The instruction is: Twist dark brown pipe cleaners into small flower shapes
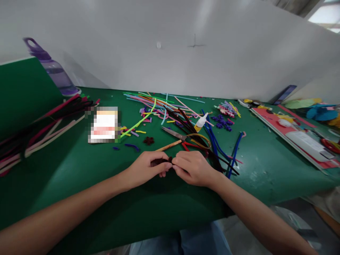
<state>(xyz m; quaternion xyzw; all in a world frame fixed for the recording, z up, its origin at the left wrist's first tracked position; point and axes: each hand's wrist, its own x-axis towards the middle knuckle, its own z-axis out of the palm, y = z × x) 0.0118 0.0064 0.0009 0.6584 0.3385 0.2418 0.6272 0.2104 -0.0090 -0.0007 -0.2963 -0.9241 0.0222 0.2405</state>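
Note:
My left hand and my right hand meet just above the green table, near its front edge. Both pinch a short dark maroon pipe cleaner piece between their fingertips. Its middle shows between the hands and its ends are hidden by the fingers. Right behind my hands lie an orange pipe cleaner and a pair of scissors. A small dark maroon flower shape rests on the table a little farther back.
A heap of coloured pipe cleaners covers the table's middle, with a small glue bottle in it. Blue pipe cleaners lie to the right. Long dark stems lie at left, by a purple water bottle. A red board sits at far right.

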